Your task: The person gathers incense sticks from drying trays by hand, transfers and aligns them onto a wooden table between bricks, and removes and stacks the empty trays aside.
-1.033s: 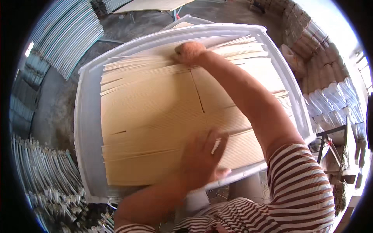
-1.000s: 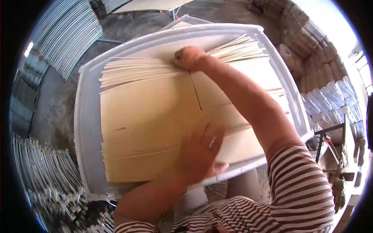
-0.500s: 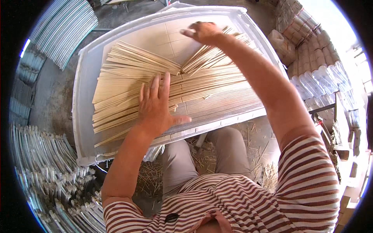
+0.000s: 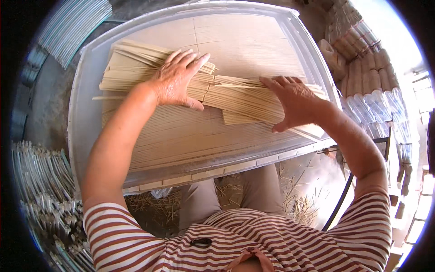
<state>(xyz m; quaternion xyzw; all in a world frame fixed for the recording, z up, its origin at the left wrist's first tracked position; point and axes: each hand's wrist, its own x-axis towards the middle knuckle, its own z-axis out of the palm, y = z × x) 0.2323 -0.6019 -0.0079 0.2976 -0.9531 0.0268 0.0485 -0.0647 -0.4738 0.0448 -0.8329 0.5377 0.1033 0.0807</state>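
Both hands lie palm down and spread over pale, slender wooden sticks in a broad, shallow mesh tray with a white rim [image 4: 253, 163]. The left hand [image 4: 174, 81] rests across the left bundle of pale sticks [image 4: 129, 75], its fingers fanned toward the far side and its thumb held out toward the middle. The right hand [image 4: 297, 100] straddles the right bundle of pale sticks [image 4: 247, 97], fingers over its far edge and thumb over its near edge. The bundles' inner ends meet between the hands, near the tray's middle, above a flat, finely lined beige layer [image 4: 244, 41]. Loose straw-coloured stick pieces [image 4: 301, 211] litter the grey floor [image 4: 47, 102].
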